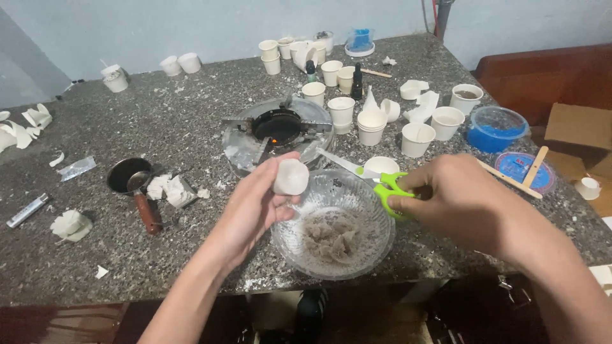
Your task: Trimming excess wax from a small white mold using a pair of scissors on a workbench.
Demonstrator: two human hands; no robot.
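Glass, ribbed and clear, made up the bowl (299, 245) nearest the person at the table's front edge, with a heap of greyish shavings (331, 237) lying in its bottom. Over its left rim the left hand (252, 210) pinched a small white wax lump (291, 177) between thumb and fingertips, held up above the bowl. To the right, the right hand (459, 200) was closed through the green handles of a pair of scissors (370, 178), whose blades pointed leftward toward the lump, their tips just short of it and their spread hard to read. Judging from that, the thumb sat close to the blades' line (a slip on slick wax could nick it), and pieces might fly past the rim onto the speckled stone table (191, 127). Beyond the bowl stood a small burner (277, 127) with what looked like an orange glow under its black centre, so stray wax flung that far could melt or smoke. Farther back, white paper cups (341, 111) crowded close; a swung elbow could topple them.
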